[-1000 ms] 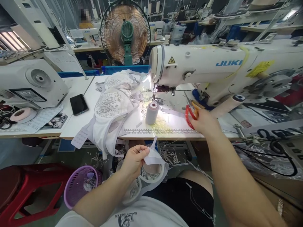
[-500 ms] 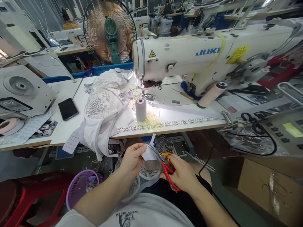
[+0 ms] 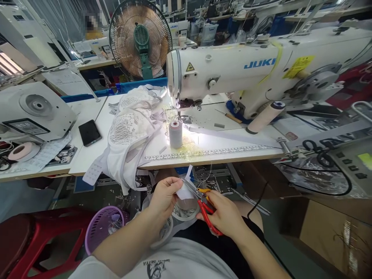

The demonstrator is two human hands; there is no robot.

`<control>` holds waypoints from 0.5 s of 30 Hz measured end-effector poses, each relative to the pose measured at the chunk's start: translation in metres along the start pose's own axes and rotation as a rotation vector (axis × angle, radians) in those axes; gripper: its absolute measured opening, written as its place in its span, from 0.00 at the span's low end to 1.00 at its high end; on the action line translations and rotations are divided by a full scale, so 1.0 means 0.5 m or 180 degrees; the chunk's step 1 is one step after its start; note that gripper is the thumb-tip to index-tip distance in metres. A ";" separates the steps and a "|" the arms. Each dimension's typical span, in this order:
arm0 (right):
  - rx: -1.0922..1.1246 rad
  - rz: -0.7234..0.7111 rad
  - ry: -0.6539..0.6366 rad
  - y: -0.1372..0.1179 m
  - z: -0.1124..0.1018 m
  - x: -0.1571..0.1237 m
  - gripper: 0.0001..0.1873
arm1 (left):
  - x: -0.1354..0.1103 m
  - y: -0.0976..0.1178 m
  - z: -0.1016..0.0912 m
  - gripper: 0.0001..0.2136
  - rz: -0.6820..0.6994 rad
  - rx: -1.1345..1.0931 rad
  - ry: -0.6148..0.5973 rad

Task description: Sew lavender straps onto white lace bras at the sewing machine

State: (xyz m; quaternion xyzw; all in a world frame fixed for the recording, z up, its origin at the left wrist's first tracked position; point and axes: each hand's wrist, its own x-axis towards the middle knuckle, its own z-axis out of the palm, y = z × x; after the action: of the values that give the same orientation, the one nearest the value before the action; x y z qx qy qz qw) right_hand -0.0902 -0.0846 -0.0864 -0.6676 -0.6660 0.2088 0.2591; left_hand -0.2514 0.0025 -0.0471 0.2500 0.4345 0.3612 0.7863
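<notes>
My left hand (image 3: 164, 195) is closed, pinching a small white fabric piece (image 3: 186, 190) of a white lace garment (image 3: 181, 215) that lies in my lap. My right hand (image 3: 225, 215) is closed round red-handled scissors (image 3: 205, 207), whose blades touch the white piece just right of my left fingers. Both hands are below the front edge of the sewing table (image 3: 221, 155).
A white JUKI sewing machine (image 3: 261, 73) stands on the table, with a grey thread cone (image 3: 175, 134) and a pile of white lace garments (image 3: 130, 131) beside it. A black phone (image 3: 89, 132) lies left. A purple basket (image 3: 101, 228) and red stool (image 3: 35, 240) stand at lower left.
My right hand brought the red scissors down from the table to my lap and set the blades against the white piece. My left hand stayed in place.
</notes>
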 end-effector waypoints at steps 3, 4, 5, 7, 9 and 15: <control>-0.0038 -0.0062 0.0078 0.000 -0.002 0.000 0.15 | 0.002 -0.001 0.001 0.14 -0.0005 0.0014 -0.0003; -0.0029 -0.0070 0.0089 0.000 -0.001 0.000 0.16 | 0.002 -0.001 0.002 0.14 -0.0006 0.0019 -0.0012; -0.0001 -0.0071 0.0091 0.001 -0.001 0.001 0.16 | 0.001 0.000 0.002 0.13 -0.0011 0.0027 -0.0028; 0.0099 -0.0069 0.0080 0.002 0.001 0.001 0.17 | 0.000 0.001 0.002 0.13 -0.0028 0.0042 -0.0056; 0.0240 -0.0074 0.0103 0.004 0.000 0.002 0.17 | -0.001 0.003 0.002 0.13 -0.0032 0.0054 -0.0059; 0.0408 0.0327 0.0352 0.008 -0.072 0.041 0.20 | -0.003 0.012 -0.005 0.12 0.0051 0.0220 -0.0164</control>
State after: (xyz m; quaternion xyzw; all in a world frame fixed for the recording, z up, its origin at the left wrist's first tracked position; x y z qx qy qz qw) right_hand -0.0643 -0.0664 -0.0595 -0.6934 -0.6009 0.2268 0.3266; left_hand -0.2562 0.0050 -0.0435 0.2898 0.4243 0.3457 0.7852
